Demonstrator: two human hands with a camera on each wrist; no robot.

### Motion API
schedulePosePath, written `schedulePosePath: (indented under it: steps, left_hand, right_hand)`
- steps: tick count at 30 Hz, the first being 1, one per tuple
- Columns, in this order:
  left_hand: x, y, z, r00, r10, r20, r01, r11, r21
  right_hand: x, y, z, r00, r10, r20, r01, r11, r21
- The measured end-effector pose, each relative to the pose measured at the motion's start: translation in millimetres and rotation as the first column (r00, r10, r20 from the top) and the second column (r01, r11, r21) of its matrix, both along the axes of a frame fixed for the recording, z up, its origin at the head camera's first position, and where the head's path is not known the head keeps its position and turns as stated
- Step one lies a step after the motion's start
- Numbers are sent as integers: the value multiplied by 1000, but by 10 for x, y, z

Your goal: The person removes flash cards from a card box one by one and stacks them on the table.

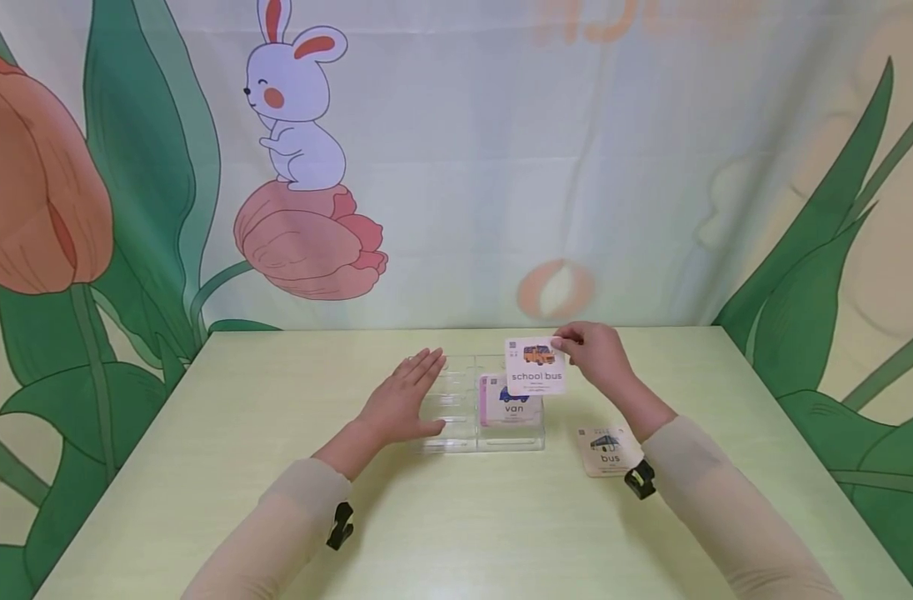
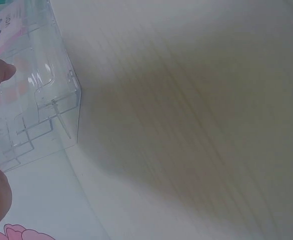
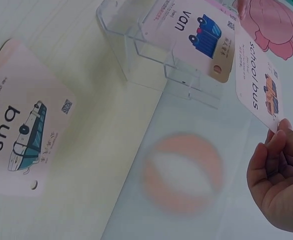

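Between thumb and fingers, my right hand [image 1: 597, 357] pinches the corner of a white school bus card [image 1: 535, 367]. This card hangs over the right half of a clear plastic stand [image 1: 456, 429] and overlaps a van card [image 1: 511, 410] that leans in it. At the stand's left side is my left hand [image 1: 402, 400], fingers straight and thumb spread; in the left wrist view its thumb [image 2: 4, 71] lies across the clear plastic. A bus card [image 1: 605, 454] lies on the table under the right forearm, with its picture plain in the right wrist view.
A pale wood-grain table [image 1: 456, 533] bears all of these. Behind its back edge hangs a printed curtain [image 1: 456, 167] with a rabbit and tulips. Dark wrist cameras [image 1: 340, 525] are strapped at both sleeves.
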State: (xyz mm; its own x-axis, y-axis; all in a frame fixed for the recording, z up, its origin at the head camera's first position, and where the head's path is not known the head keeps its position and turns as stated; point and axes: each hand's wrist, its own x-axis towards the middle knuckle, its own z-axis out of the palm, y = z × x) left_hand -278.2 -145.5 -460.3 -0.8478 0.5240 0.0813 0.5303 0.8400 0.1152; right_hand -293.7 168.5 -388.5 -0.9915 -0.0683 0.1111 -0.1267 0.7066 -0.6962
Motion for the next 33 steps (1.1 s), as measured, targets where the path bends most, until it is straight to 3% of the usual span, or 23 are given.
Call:
schedulePosePath:
  steps: [19, 33]
  left_hand:
    - [11, 12, 16, 1000, -4, -14, 4, 1000, -2]
    - [6, -3, 2, 1000, -6, -17, 6, 1000, -2]
  right_hand:
    - [60, 337, -138, 994, -84, 75, 87, 996, -38]
    - [100, 434, -113, 990, -110, 87, 113, 993, -36]
